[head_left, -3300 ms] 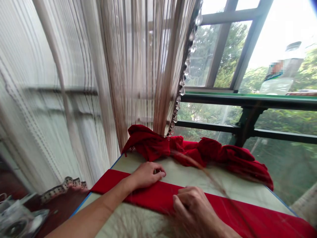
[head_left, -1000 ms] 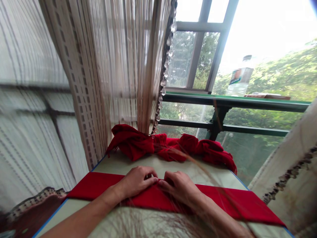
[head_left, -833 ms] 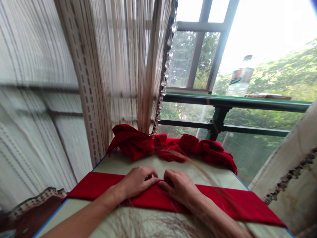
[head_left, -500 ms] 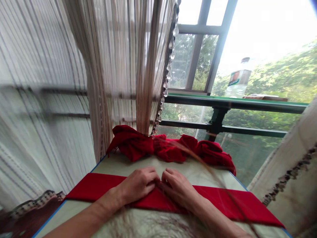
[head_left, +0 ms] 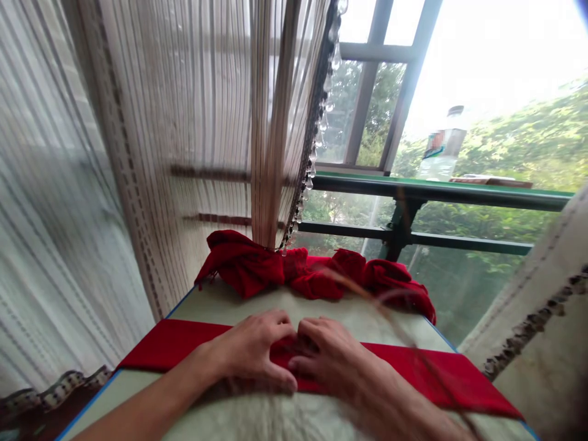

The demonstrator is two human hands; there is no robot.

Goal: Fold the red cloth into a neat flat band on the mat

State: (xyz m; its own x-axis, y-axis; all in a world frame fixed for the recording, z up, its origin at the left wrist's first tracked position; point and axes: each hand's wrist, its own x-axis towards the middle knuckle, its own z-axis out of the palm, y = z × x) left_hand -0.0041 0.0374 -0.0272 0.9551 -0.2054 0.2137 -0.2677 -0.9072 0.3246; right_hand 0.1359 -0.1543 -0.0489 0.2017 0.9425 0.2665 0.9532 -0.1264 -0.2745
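Note:
A long strip of folded red cloth lies flat across the pale table and reaches over both side edges. My left hand rests on its middle, fingers toward the far edge and thumb apart near the close edge. Beside it, my right hand lies on the same strip with bent fingers, its thumb also spread away. The fingertips of the two hands nearly meet. Part of the cloth under them is hidden. Behind the hands sits a crumpled heap of red cloth at the table's far end.
The pale tabletop has blue edges. A striped sheer curtain with a beaded border hangs at the left, and another curtain at the right. Beyond the table run a dark railing and a ledge bearing a plastic bottle.
Both thumbs have moved away from the fingers toward the close edge of the strip, so the hands have spread. The left curtain has swung. The red cloths lie almost as before.

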